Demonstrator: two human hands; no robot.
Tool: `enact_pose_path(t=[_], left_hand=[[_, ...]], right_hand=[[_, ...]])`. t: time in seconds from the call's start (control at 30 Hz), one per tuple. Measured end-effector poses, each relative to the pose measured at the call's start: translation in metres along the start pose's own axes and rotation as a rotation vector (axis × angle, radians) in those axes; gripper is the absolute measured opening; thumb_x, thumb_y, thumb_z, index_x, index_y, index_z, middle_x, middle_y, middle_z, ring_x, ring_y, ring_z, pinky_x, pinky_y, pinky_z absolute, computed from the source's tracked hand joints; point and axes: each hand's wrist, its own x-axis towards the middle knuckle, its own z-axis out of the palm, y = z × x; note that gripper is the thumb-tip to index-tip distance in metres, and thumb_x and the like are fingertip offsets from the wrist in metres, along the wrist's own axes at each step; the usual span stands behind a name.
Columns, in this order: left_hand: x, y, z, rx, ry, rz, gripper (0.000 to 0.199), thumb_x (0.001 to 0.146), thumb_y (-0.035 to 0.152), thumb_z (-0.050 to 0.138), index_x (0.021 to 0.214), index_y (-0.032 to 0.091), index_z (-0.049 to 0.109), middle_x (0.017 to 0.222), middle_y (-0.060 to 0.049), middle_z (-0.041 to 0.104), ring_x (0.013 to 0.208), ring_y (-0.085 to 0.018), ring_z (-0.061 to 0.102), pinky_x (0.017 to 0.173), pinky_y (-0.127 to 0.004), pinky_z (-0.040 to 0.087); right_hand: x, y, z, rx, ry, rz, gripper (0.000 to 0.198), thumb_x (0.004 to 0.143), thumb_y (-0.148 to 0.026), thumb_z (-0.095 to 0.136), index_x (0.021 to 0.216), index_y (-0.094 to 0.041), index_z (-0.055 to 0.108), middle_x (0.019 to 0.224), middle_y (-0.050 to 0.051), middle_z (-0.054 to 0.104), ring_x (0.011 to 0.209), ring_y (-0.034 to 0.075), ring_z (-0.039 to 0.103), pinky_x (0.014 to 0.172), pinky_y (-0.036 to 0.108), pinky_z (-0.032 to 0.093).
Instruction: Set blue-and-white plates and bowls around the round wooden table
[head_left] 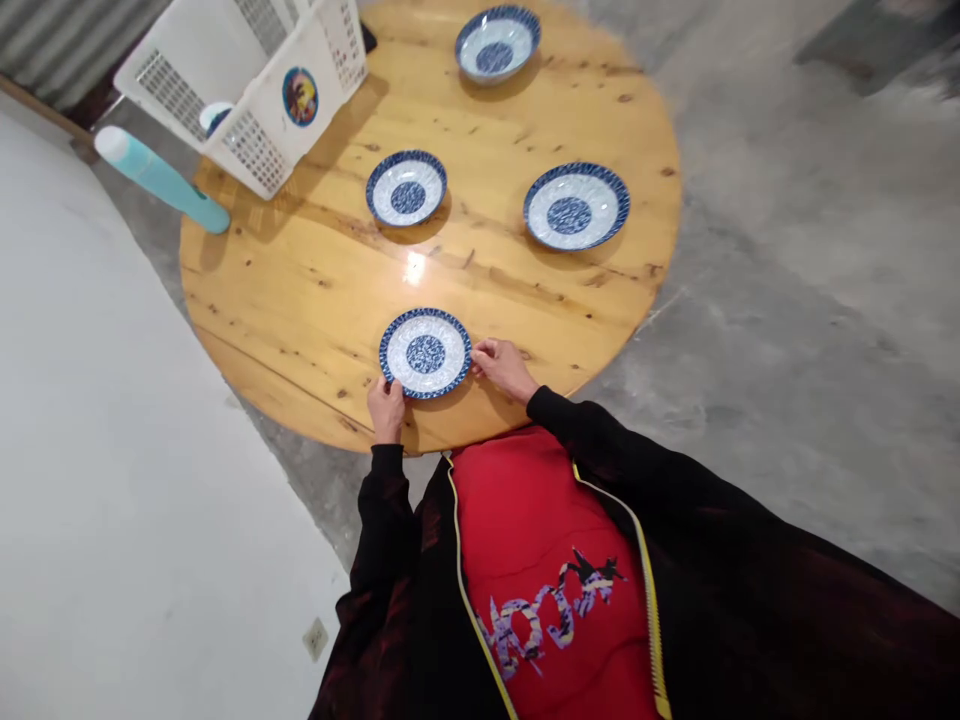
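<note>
A blue-and-white plate [426,353] is at the near side of the round wooden table, between my two hands. My left hand [386,405] pinches its lower left rim, fingers closed. At the plate's right edge, my right hand [504,366] holds the rim between thumb and fingers. Farther off are three more dishes in the same pattern: a plate [407,190] up the middle, a wider dish [576,207] to the right, and a deeper bowl [497,45] at the far side.
A white plastic basket [270,120] stands at the far left of the table [300,320], with a blue-and-white piece partly visible inside. Close to it, a light-blue cylinder with a white top [161,180] stands near the edge. A white wall [112,450] runs along the left.
</note>
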Motion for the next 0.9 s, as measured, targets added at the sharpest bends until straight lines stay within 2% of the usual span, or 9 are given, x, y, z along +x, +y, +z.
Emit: enact_pose_path(t=[0.17,0.37,0.5,0.67,0.9], left_hand=[[-0.010,-0.004,0.010,-0.028,0.002,-0.049,0.025,0.085,0.027,0.060,0.068,0.024,0.042,0.065,0.002,0.045,0.074,-0.018,0.051,0.077,-0.030,0.052],[-0.009,-0.005,0.016,-0.038,0.003,-0.011,0.027,0.086,0.029,0.062,0.068,0.024,0.042,0.064,0.002,0.045,0.071,-0.018,0.052,0.074,-0.029,0.053],[-0.003,0.001,0.017,-0.039,-0.012,0.009,0.025,0.084,0.030,0.062,0.067,0.024,0.044,0.064,0.002,0.046,0.071,-0.018,0.051,0.074,-0.029,0.053],[0.000,0.013,0.015,-0.048,-0.052,-0.008,0.019,0.080,0.033,0.063,0.070,0.023,0.050,0.065,0.002,0.049,0.075,-0.019,0.053,0.075,-0.028,0.053],[0.005,0.021,0.016,-0.117,-0.083,-0.083,0.016,0.078,0.036,0.059,0.076,0.020,0.056,0.073,0.000,0.057,0.071,-0.018,0.055,0.065,-0.030,0.056]], right_hand=[[0.003,0.009,-0.004,0.040,0.036,-0.017,0.013,0.087,-0.014,0.057,0.074,-0.016,0.061,0.062,0.000,0.062,0.056,0.012,0.061,0.054,0.020,0.049],[0.004,0.013,-0.008,0.057,0.047,-0.005,0.013,0.086,-0.015,0.061,0.073,-0.016,0.060,0.062,0.001,0.062,0.055,0.012,0.061,0.053,0.020,0.049],[0.006,0.009,-0.010,0.059,0.077,-0.003,0.013,0.086,-0.014,0.060,0.074,-0.016,0.060,0.060,0.000,0.062,0.055,0.012,0.062,0.053,0.020,0.050],[0.005,-0.001,-0.012,-0.035,0.040,0.046,0.017,0.087,-0.014,0.056,0.071,-0.017,0.060,0.058,0.000,0.063,0.054,0.013,0.060,0.054,0.021,0.049],[0.011,-0.002,-0.008,-0.063,0.082,0.024,0.017,0.085,-0.012,0.057,0.069,-0.018,0.059,0.057,-0.002,0.062,0.053,0.012,0.060,0.054,0.020,0.045]])
